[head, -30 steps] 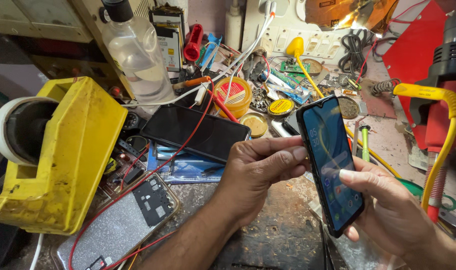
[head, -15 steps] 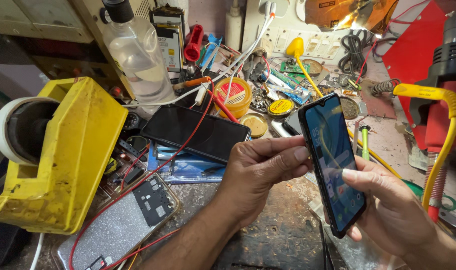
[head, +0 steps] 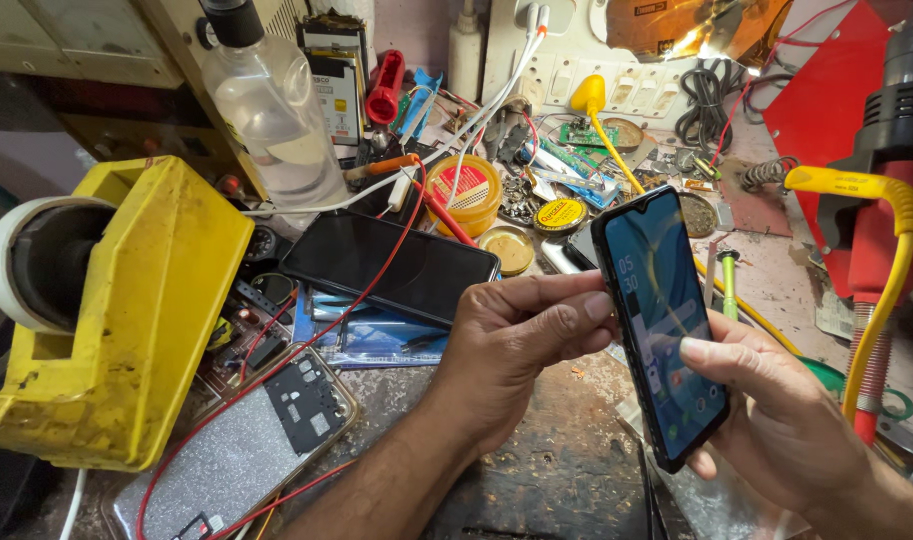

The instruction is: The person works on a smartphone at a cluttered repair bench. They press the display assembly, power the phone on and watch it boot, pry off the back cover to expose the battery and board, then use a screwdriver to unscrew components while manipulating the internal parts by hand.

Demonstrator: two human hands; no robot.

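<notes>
- A cluttered repair bench (head: 567, 470), dark and scuffed, fills the view; tools, wires and small parts crowd its far edge below a white power strip (head: 577, 60).
- Near the front right of the bench, both hands hold a lit phone (head: 667, 325) upright, tilted a little, screen facing the viewer.
- The left hand (head: 522, 345) grasps the phone's left edge, fingers curled against it.
- The right hand (head: 777, 420) cradles the phone from behind and below, its thumb resting on the screen.
- Judged from this, the step in hand is checking the screen's touch response; a next move would call for a light thumb and a steady hold.
- A second phone (head: 392, 265), dark, lies flat mid-bench with a red wire (head: 307, 345) crossing it.
- A yellow tape dispenser (head: 117, 320) stands at the left edge.
- A clear bottle (head: 267, 110) stands at the back left.
- A phone back cover (head: 247, 440) lies at the front left.
</notes>
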